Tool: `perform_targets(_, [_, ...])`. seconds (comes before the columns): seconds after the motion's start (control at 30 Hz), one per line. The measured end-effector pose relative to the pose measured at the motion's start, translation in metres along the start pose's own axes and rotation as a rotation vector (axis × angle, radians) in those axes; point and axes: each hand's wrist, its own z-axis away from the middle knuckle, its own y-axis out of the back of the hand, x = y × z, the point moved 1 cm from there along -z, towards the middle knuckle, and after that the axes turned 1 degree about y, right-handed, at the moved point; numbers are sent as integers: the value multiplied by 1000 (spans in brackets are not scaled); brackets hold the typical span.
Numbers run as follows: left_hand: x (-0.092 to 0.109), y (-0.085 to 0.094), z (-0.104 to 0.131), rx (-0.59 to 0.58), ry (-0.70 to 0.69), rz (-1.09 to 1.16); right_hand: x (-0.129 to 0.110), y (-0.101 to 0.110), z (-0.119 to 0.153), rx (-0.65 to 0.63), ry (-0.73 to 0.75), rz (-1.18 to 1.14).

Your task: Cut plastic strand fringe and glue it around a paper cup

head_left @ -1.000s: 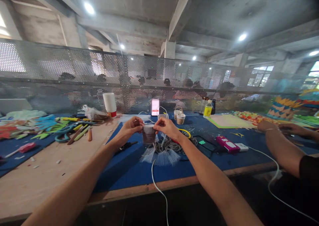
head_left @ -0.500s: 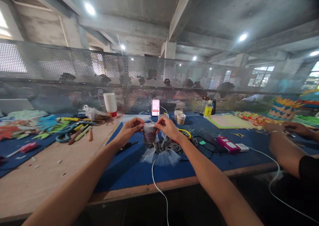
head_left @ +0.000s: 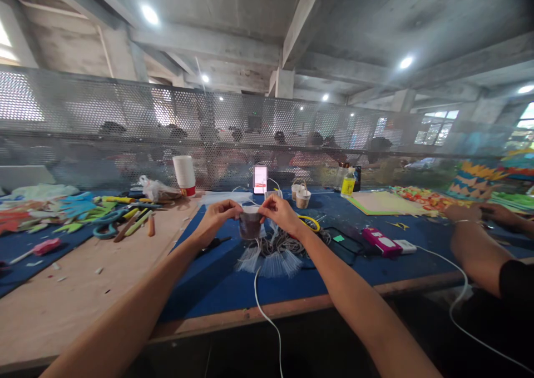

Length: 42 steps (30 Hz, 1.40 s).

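A small dark cup with a pale rim hangs between my hands above the blue mat. My left hand pinches its left edge with thumb and forefinger. On the opposite edge, my right hand grips it with closed fingertips. Behind and below the cup lies a tangle of grey cord. Bundles of clear, stiff filaments fan out at the near side of the tangle. A white cable runs from there over the table edge.
Scissors and several handled tools lie left on bare board. A paper cup stack and a lit phone stand behind. Rightward are small cups, a yellow-labelled bottle, a magenta box and another person's hands.
The cup has turned or tilted slightly between my fingers, so its side looks darker and its pale rim thinner. Both hands stay almost where they were.
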Motion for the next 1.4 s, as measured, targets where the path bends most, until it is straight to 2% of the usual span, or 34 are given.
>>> perform_targets(0.17, [4, -1, 0, 2, 20, -79, -5, 0, 1, 5, 11, 9])
perform_targets(0.4, [0, 3, -2, -33, 23, -12, -5, 2, 2, -60, 83, 9])
perform_targets(0.57, [3, 3, 0, -54, 44, -11, -1, 2, 3, -91, 75, 117])
perform_targets(0.73, [7, 2, 1, -59, 39, -26, -8, 1, 7, -70, 58, 223])
perform_targets(1.03, [7, 4, 0, -94, 8, -98, -7, 0, 6, -84, 155, 317])
perform_targets(1.17, [6, 5, -1, -138, -53, -230, -5, 0, 7, -99, 202, 409])
perform_targets(1.4, [0, 1, -1, -151, -290, -482, 0, 0, 7, -154, 325, 601])
